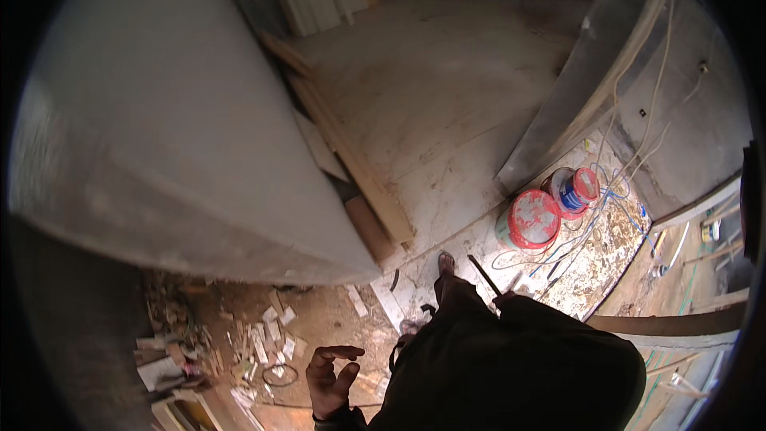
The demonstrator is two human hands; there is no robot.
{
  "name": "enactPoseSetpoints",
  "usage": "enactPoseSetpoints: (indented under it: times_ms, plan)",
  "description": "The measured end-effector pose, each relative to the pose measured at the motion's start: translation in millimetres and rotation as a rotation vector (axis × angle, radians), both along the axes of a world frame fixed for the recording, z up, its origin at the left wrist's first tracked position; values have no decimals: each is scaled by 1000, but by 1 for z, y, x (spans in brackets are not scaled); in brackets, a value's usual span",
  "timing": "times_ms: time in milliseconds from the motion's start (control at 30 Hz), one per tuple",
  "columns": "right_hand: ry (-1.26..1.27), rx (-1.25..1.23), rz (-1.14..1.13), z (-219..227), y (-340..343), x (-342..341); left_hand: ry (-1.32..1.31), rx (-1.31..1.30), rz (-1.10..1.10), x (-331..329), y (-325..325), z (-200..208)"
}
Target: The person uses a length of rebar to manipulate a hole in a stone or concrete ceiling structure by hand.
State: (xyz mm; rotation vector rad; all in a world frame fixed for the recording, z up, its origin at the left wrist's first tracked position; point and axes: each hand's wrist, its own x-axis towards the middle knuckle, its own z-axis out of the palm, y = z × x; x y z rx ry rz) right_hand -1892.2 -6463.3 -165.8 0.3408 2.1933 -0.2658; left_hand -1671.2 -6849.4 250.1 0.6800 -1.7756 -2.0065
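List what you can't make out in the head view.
- Right hand: not visible, seemingly behind the dark clothing; whether it holds the dark rod can't be told.
- Rod's lower end: head view, hidden by that clothing.
- Large bucket: head view, contents hidden by its lid.
- Wooden frame: cut off by the head view's lower edge.

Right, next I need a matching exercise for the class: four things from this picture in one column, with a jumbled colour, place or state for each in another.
Things
1. Large bucket
2. Left hand
3. Pale scraps
4. Wooden boards

Descriptions
A. Scattered on brown ground
B. Bare, thumb and fingers apart
C. Lying beside the pale wall
D. Patchy red and white on top

Right pairs: 1-D, 2-B, 3-A, 4-C
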Motion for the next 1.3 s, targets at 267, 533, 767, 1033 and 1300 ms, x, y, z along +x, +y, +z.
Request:
enactPoseSetpoints:
  times_ms: [267,533,767,1033,1300]
  plan:
    - [-69,-221,279,45,22,-85,29,111,-119,-193,11,-25]
    - [93,-57,-243,5,36,-221,174,112,-244,-385,26,14]
    - [123,-62,-459,-24,36,-313,746,332,-742,-558,9,66]
    - [19,-25,-485,21,-30,-449,984,629,-1255,-790,9,172]
    - [48,20,-602,31,-68,-628,1180,824,-1231,-1003,-50,158]
